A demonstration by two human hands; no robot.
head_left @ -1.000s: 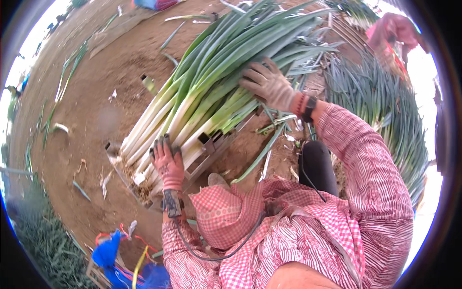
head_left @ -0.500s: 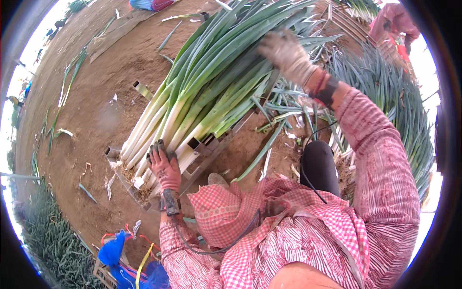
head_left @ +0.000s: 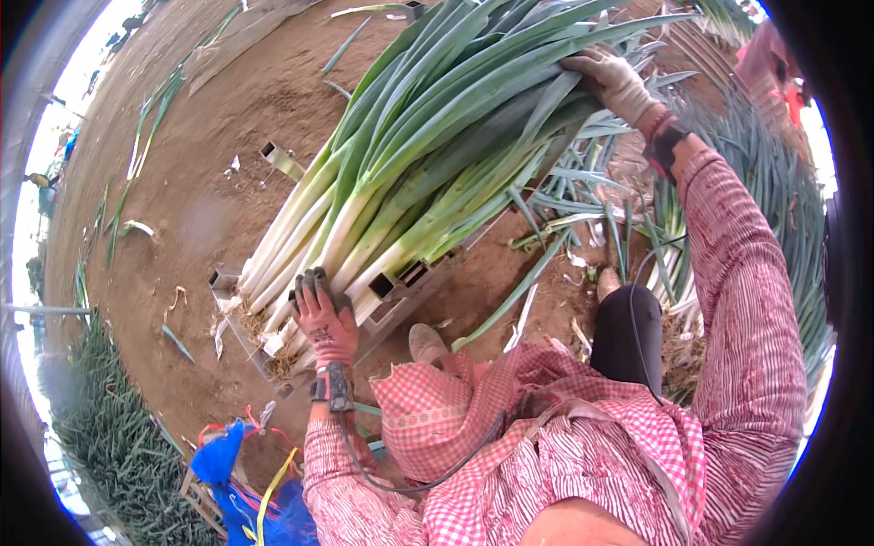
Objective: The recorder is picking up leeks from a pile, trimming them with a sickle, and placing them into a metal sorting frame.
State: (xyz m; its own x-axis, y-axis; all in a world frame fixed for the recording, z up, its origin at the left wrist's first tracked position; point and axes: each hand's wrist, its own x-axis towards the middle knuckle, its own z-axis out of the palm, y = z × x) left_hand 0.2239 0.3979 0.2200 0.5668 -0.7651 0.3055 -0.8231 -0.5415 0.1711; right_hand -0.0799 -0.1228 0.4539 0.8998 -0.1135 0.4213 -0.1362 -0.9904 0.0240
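A big bundle of leeks [head_left: 378, 177] lies slantwise on a low metal frame [head_left: 405, 305], white root ends toward me and green leaves spread to the far right. My left hand [head_left: 326, 329], in a pink glove with dark fingertips, rests on the white stalks near the roots, fingers stretched out. At the far right of the bundle my right hand [head_left: 619, 86], in a pale soiled glove, lies against the leaf tops. Its fingers reach over the leaves; its thumb is hard to make out.
More leeks are heaped at the right [head_left: 756, 200] and at the lower left [head_left: 118, 437]. Blue netting [head_left: 218, 460] with coloured ties sits at the bottom left. Loose leaves and trimmings litter the brown soil [head_left: 214, 200]. Another person's pink sleeve [head_left: 765, 68] shows at the upper right.
My right hand has swept outward over the leaves, up and to the right. The left hand stays on the stalks. The whole view has shifted slightly.
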